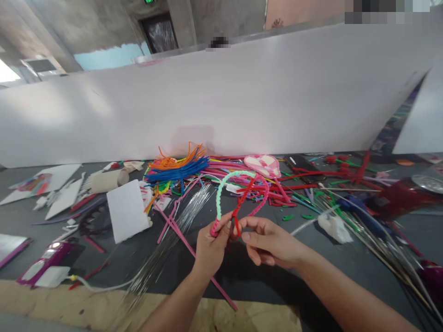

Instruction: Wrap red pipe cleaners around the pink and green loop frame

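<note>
Hiding part of the green-and-pink loop [218, 198], left hand [212, 248]

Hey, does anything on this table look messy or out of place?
Yes. A crumpled white wad at right looks like litter, short green bits lie scattered like offcuts, and one pink stem strays off the dark surface onto the tan strip.
</note>
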Demonstrator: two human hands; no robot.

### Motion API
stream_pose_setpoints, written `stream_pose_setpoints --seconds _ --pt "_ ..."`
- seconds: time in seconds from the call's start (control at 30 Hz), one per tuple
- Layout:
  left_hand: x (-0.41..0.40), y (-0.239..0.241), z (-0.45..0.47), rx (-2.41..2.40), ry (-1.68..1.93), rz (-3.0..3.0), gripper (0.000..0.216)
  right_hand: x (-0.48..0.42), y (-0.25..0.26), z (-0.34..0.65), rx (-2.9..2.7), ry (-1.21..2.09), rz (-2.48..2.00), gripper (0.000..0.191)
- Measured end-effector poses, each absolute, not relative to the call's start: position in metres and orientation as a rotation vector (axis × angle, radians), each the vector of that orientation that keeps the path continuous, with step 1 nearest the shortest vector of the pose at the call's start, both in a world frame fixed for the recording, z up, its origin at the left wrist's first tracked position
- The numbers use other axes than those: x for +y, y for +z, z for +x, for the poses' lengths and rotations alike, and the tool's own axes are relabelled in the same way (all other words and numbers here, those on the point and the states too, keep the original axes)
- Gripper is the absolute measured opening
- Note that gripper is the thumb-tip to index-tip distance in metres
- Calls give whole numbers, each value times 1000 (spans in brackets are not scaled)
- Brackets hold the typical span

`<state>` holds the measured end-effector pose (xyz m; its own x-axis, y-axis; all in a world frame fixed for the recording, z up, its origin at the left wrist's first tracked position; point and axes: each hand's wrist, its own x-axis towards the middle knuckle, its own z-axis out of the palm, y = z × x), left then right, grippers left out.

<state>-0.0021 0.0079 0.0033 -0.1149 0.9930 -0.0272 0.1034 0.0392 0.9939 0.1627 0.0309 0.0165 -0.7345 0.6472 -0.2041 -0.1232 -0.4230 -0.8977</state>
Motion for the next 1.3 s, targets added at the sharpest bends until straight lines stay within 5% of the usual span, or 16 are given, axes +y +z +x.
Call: stream_pose_setpoints --seconds 0.27,0.53,0.93,1.3 --pt "9 2 1 1370 1270 1150 30 25 29 164 -1904 1251 -1036 19" --pt "11 -4 1 1253 1265 1089 29 22 25 155 -1065 1983 -869 34" --pt "9 -2 -1 1184 1230 925 46 21 19 145 -1183 1631 -992 32" --pt "10 7 0 1004 1007 661 41 64 0 202 -1407 2130 -812 34"
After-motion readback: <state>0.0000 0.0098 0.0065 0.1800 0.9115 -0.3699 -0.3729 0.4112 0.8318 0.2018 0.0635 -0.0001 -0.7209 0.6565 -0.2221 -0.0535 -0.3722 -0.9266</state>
